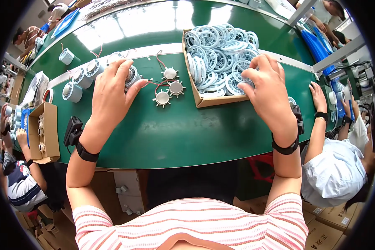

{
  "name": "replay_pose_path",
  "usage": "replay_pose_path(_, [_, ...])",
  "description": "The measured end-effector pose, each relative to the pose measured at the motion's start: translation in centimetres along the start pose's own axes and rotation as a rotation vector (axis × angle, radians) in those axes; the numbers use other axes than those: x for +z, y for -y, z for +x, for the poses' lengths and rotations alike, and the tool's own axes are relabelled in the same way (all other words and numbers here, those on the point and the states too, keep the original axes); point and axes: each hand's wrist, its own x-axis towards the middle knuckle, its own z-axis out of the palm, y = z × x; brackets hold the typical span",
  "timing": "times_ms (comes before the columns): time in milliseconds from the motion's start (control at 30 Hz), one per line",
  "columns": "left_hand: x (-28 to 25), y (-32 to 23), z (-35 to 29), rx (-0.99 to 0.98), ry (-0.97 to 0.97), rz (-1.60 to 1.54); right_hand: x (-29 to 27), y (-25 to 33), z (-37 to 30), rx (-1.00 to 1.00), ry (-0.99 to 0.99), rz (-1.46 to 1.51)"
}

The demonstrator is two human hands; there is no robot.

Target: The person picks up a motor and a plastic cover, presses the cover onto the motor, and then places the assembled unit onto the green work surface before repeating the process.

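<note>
My left hand is curled around a light blue round housing on the green table, partly hidden by the fingers. A red wire with a small plug shows by its thumb. My right hand is at the right side of an open cardboard box heaped with light blue plastic rings. Its thumb and fingers close on the edge of one ring. Between the hands lie three round silver motor discs with short prongs and red wires.
Several light blue housings with wires stand left of my left hand. Farther left are a tape roll and a cardboard box of small parts. Co-workers sit on both sides; one's hand rests on the table at right.
</note>
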Motion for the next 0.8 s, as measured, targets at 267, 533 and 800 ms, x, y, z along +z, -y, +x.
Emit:
replay_pose_path(267, [-0.9,-0.1,-0.6,-0.102,0.112,-0.045,-1.3,0.5,-0.3,0.0,-0.244,0.144])
replay_pose_path(533, [-4.0,-2.2,-1.6,-0.149,-0.039,0.013,-3.5,4.4,-5.6,0.011,0.118,0.516])
replay_pose_path(800, [-4.8,-9.3,-3.3,0.185,0.37,-0.23,1.0,5.7,-6.9,-0.072,0.115,0.551])
